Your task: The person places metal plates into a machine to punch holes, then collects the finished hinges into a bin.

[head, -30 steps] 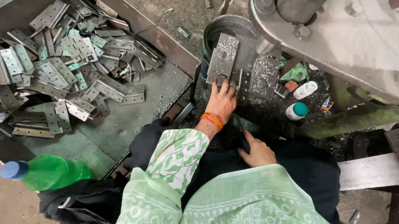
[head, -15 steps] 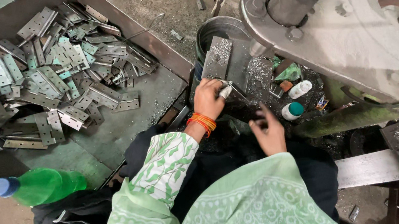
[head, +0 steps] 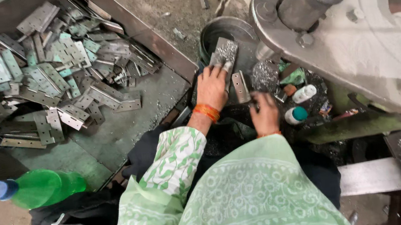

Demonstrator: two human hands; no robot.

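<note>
metal hinge plate (head: 241,86) lies on the dark worktop (head: 223,135) between two hands. left hand (head: 212,86) rests fingers down on a second, speckled metal plate (head: 224,52) leaning by a dark round tin (head: 223,27). right hand (head: 264,114) curls loosely beside the hinge plate; its grip cannot be told. a tray (head: 127,136) of hinge plates and a green bottle (head: 38,187) sit to the left.
</note>
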